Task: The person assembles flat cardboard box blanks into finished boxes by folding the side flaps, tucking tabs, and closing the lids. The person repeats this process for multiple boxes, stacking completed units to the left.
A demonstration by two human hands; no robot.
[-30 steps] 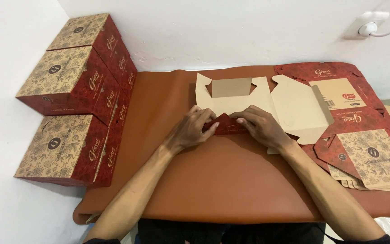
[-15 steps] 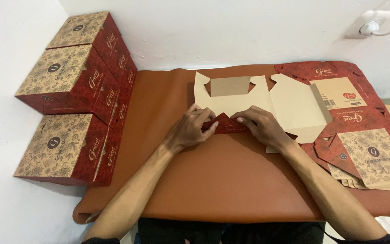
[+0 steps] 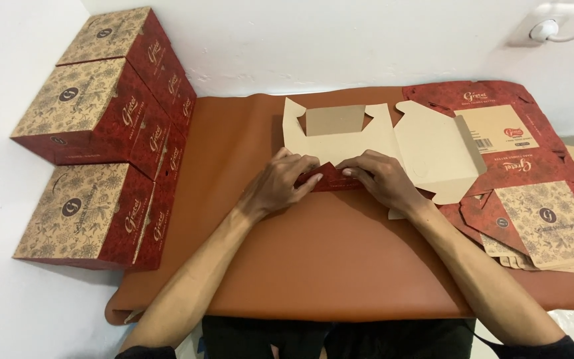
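The flat box blank [image 3: 367, 143] was matt cardboard, plain brown inside, its folded flap [image 3: 330, 178] printed dark red. The mat [image 3: 313, 266] over the surface looked like smooth tan leatherette with a faint sheen. The assembled boxes [image 3: 101, 139] were matt printed card.

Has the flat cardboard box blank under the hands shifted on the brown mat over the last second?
No. The flat box blank sits at the same spot on the brown mat, equally far from the stacked boxes.

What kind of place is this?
Probably a small box-packing spot: both hands fold a flat carton on a brown mat, with finished boxes stacked left and flat cartons piled right.
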